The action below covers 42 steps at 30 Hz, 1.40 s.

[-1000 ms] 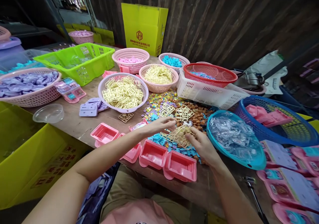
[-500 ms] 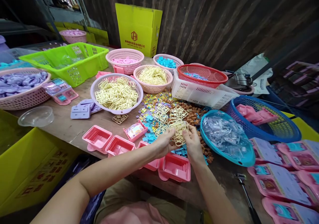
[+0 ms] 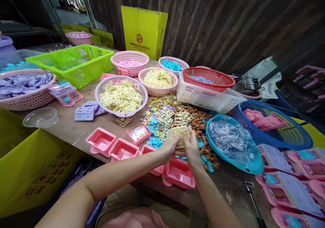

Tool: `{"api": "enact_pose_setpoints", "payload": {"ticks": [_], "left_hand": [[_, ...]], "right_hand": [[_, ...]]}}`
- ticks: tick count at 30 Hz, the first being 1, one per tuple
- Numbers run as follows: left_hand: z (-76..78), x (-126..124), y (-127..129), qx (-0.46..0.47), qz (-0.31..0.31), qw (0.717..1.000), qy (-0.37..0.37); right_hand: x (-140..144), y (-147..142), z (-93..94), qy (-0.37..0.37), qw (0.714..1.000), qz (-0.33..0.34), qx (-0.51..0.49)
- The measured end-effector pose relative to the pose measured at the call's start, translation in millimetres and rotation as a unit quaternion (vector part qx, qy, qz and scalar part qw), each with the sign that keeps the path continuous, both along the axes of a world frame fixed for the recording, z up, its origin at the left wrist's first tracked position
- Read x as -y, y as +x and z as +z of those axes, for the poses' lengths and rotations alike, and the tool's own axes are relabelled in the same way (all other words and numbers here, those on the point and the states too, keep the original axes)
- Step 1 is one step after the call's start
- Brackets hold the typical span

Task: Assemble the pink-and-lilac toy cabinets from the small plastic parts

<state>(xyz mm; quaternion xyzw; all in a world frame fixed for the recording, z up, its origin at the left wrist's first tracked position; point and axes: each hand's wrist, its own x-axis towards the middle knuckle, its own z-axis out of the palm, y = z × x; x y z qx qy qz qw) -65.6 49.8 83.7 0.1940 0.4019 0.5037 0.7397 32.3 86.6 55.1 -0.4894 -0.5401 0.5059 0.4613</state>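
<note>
Between my two hands is a small stack of cream plastic parts frames (image 3: 181, 133), held up over the loose pieces on the table. My left hand (image 3: 170, 147) grips its left side, fingers closed. On the opposite edge, my right hand (image 3: 191, 146) has its thumb on top; the fingers underneath are hidden. More cream frames (image 3: 183, 117) lie just beyond, on top of brown pieces (image 3: 199, 119) and light blue pieces (image 3: 153, 141). Below my wrists, several open pink plastic cases (image 3: 179, 173) stand in a row at the table's near edge.
Behind are a lilac basket (image 3: 121, 114) and a pink basket (image 3: 158, 91) of cream frames. A turquoise tray (image 3: 254, 168) of clear packs lies right, beside a blue basket (image 3: 274, 143). A hammer-like tool (image 3: 251, 197) and filled pink cases (image 3: 279, 187) are front right.
My hands have come closer together around the cream frames, which now tilt differently. The whole view has shifted slightly. The cases and baskets stay in place.
</note>
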Motion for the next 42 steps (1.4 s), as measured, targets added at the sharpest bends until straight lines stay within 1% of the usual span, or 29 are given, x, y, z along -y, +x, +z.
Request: {"api": "enact_pose_setpoints", "payload": {"ticks": [1,2,3,4,5,6,7,8,9,10,11,12,14,16,17,18,21,22,23,24,27,29,31,34,36,37,39,40,42], "left_hand": [[-1.7,-0.2,1.1,-0.021,0.008,1.000,0.010],[-2.9,-0.6,0.4,-0.043,0.001,0.999,0.021],[-3.4,-1.8,-2.5,-0.069,-0.024,0.997,0.037],[-3.1,-3.8,-8.0,-0.105,-0.067,0.990,0.063],[-2.1,-7.0,-16.0,-0.162,-0.115,0.975,0.098],[-0.9,-11.4,-26.1,-0.256,-0.161,0.943,0.141],[0.1,-16.8,-37.6,-0.362,-0.201,0.891,0.185],[0.5,-22.9,-49.6,-0.492,-0.213,0.816,0.217],[-0.3,-29.0,-61.1,-0.618,-0.219,0.719,0.232],[-2.2,-34.5,-70.9,-0.666,-0.225,0.673,0.228],[-5.3,-38.9,-78.4,-0.701,-0.237,0.635,0.224],[-9.2,-42.1,-83.1,-0.713,-0.257,0.613,0.223],[-17.6,-44.6,-83.9,-0.711,-0.302,0.589,0.238],[-24.3,-44.5,-76.7,-0.709,-0.331,0.564,0.262],[-26.5,-44.5,-71.8,-0.712,-0.341,0.547,0.279],[-28.0,-44.9,-66.9,-0.717,-0.353,0.521,0.300],[-31.3,-48.7,-55.9,-0.729,-0.391,0.427,0.365],[-32.6,-50.3,-53.8,-0.729,-0.400,0.408,0.378],[-34.3,-51.6,-52.3,-0.729,-0.402,0.400,0.383],[-36.3,-52.4,-51.3,-0.732,-0.399,0.401,0.381],[-42.4,-51.8,-50.0,-0.741,-0.378,0.415,0.367],[-45.3,-50.1,-50.3,-0.740,-0.366,0.434,0.359],[-45.9,-49.1,-52.1,-0.732,-0.358,0.459,0.353],[-40.5,-50.8,-58.6,-0.706,-0.356,0.506,0.344],[-32.1,-52.9,-64.1,-0.677,-0.360,0.541,0.345],[-26.6,-53.6,-66.5,-0.662,-0.362,0.557,0.347],[-14.2,-54.0,-70.3,-0.630,-0.369,0.584,0.356],[-7.8,-53.7,-71.7,-0.603,-0.376,0.605,0.359],[4.2,-52.6,-73.9,-0.529,-0.400,0.657,0.358]], "right_hand": [[0.4,-1.5,2.8,-0.017,0.999,0.028,-0.025],[0.2,-1.8,6.1,-0.045,0.996,0.060,-0.049],[-0.7,-0.9,9.6,-0.078,0.990,0.092,-0.069],[-2.3,1.4,13.0,-0.111,0.983,0.120,-0.084],[-4.5,4.9,16.0,-0.138,0.976,0.137,-0.095],[-7.0,9.5,18.7,-0.156,0.972,0.140,-0.103],[-9.6,14.8,20.9,-0.162,0.972,0.129,-0.110],[-11.9,20.2,22.6,-0.160,0.974,0.109,-0.114],[-13.7,25.5,24.0,-0.151,0.978,0.086,-0.116],[-14.8,30.1,25.1,-0.139,0.981,0.064,-0.115],[-15.1,33.8,25.8,-0.128,0.984,0.050,-0.112],[-14.7,36.4,26.3,-0.118,0.986,0.045,-0.106],[-12.2,38.6,26.1,-0.099,0.990,0.053,-0.089],[-8.7,38.6,24.9,-0.073,0.993,0.066,-0.060],[-6.9,38.7,24.2,-0.060,0.995,0.069,-0.042],[-5.3,39.1,23.7,-0.048,0.996,0.070,-0.024],[-1.1,42.9,23.8,-0.029,0.998,0.060,0.011],[0.3,44.9,24.4,-0.027,0.998,0.056,0.016],[1.7,46.9,25.1,-0.025,0.998,0.052,0.020],[3.2,48.8,25.9,-0.024,0.998,0.049,0.024],[7.5,53.5,27.4,-0.017,0.998,0.046,0.033],[9.7,55.9,27.4,-0.005,0.998,0.049,0.039],[11.8,58.5,27.7,0.011,0.997,0.061,0.051],[16.3,62.0,31.6,0.045,0.989,0.111,0.090],[21.2,61.9,37.7,0.097,0.971,0.164,0.142],[24.2,60.7,41.5,0.131,0.956,0.194,0.175],[30.6,56.0,49.5,0.199,0.917,0.250,0.239],[33.7,53.3,53.0,0.225,0.896,0.275,0.266],[38.6,49.2,57.8,0.264,0.861,0.313,0.301]]}}
